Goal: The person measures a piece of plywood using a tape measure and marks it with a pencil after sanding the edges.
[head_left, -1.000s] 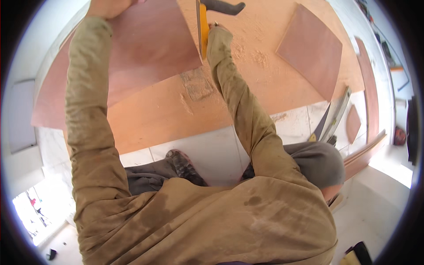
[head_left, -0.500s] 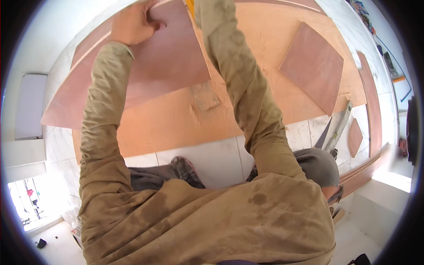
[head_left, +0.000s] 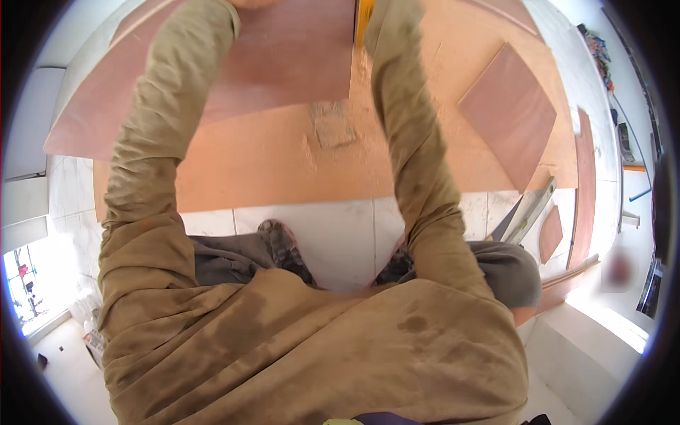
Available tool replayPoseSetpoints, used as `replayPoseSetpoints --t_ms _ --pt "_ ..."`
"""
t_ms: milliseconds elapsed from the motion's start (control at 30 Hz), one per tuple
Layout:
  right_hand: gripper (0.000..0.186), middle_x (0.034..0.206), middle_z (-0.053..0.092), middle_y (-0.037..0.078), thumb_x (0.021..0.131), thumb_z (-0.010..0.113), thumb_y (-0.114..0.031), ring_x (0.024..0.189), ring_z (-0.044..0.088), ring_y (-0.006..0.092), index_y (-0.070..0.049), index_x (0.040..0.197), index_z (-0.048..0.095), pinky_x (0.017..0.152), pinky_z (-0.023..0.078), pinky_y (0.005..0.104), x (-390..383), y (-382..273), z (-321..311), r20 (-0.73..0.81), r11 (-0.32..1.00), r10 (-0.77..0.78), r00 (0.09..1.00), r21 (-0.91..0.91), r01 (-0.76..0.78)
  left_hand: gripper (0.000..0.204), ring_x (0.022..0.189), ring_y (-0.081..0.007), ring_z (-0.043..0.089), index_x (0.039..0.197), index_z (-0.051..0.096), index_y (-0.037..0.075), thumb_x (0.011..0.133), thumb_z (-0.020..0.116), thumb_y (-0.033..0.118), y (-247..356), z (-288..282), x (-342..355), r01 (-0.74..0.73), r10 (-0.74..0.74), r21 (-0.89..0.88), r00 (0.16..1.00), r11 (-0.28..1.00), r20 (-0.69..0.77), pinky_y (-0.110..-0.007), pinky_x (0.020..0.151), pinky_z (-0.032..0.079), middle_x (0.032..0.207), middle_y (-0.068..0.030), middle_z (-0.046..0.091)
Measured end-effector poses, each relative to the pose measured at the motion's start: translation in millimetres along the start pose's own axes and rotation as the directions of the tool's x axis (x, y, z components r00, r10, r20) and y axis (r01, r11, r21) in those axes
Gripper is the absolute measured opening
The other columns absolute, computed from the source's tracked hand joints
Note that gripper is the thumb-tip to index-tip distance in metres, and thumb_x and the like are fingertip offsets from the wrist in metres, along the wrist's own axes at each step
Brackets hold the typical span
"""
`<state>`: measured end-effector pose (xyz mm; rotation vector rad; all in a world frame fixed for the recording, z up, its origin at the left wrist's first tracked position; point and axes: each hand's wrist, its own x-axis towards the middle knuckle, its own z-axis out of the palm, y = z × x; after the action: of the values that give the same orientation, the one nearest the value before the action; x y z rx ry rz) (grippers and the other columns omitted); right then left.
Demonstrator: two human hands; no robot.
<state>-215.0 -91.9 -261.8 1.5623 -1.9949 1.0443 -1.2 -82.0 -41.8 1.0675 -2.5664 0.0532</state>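
Observation:
My left hand (head_left: pixel 251 3) reaches to the top edge over a large reddish-brown plywood sheet (head_left: pixel 283 57); only a sliver shows, so its fingers are hidden. The sleeve of my right arm (head_left: pixel 393 32) runs to the top edge, and that hand is out of sight. Beside that sleeve, a narrow yellow tool part (head_left: pixel 364 18) stands along the sheet's right edge, mostly cut off. Both sheet and tool sit over a larger orange-toned board (head_left: pixel 241 177), where sawdust and a dusty rectangular patch (head_left: pixel 333 124) show below the sheet.
A smaller plywood piece (head_left: pixel 506 113) lies to the right. Past it are a long metal level (head_left: pixel 531 212), a dark blade (head_left: pixel 503 219), a small curved offcut (head_left: pixel 551 234) and long strips (head_left: pixel 586 184) on white tiles. My legs are bent at the board's near edge.
My left hand, curled on the sheet half a second ago, has moved up mostly out of frame. My right arm reaches higher than a second ago. The tool's grey handle has left view.

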Motion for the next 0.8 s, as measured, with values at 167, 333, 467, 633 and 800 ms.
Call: replayPoseSetpoints --t_ms 167,333,467,633,800 --pt "0.016 0.074 0.06 0.01 0.09 0.047 -0.01 0.07 0.057 0.0253 -0.008 0.079 0.057 0.06 0.044 0.0379 -21 8 24 0.045 0.886 0.203 0.978 0.417 -0.203 0.044 0.09 -0.0353 0.065 0.104 0.067 0.003 0.066 0.08 0.022 1 4 0 -0.03 0.03 0.001 0.998 1.0 -0.051 -0.046 0.081 0.05 0.088 -0.0173 0.069" --pt "0.015 0.07 0.054 0.012 0.09 0.046 -0.007 0.066 0.054 0.027 -0.004 0.077 0.054 0.058 0.042 0.0386 -73 7 42 0.543 -0.013 0.717 0.437 0.637 -0.771 0.043 0.094 -0.0373 0.064 0.104 0.067 0.006 0.067 0.081 0.023 -5 18 15 -0.009 0.008 0.015 0.998 1.0 0.062 -0.045 0.082 0.05 0.095 -0.017 0.069" --pt "0.016 0.075 0.059 0.008 0.092 0.049 -0.009 0.067 0.057 0.0218 -0.002 0.08 0.058 0.058 0.044 0.0345 -14 22 -21 -0.259 0.93 -0.35 0.9 0.022 0.368 0.041 0.094 -0.0362 0.064 0.103 0.068 0.007 0.067 0.08 0.023 -5 10 9 -0.08 0.083 0.058 0.995 0.995 -0.056 -0.044 0.082 0.05 0.096 -0.0163 0.069" --pt "0.018 0.075 0.063 0.007 0.092 0.052 -0.013 0.067 0.06 0.0182 0.0 0.085 0.063 0.058 0.047 0.0324 -39 -4 6 -0.065 0.847 0.183 0.981 0.517 -0.124 0.04 0.093 -0.0325 0.065 0.102 0.068 0.008 0.067 0.08 0.023 -8 12 6 -0.062 0.071 0.091 0.993 0.994 -0.098 -0.043 0.081 0.051 0.095 -0.0157 0.069" --pt "0.021 0.076 0.061 0.003 0.094 0.052 -0.02 0.065 0.055 0.0156 -0.003 0.084 0.061 0.055 0.044 0.0304 -70 14 52 0.457 0.074 0.62 0.638 0.775 -0.628 0.046 0.102 -0.0339 0.062 0.107 0.067 0.009 0.066 0.081 0.026 -22 28 22 -0.053 0.058 0.078 0.996 0.996 -0.07 -0.045 0.089 0.048 0.106 -0.014 0.068"
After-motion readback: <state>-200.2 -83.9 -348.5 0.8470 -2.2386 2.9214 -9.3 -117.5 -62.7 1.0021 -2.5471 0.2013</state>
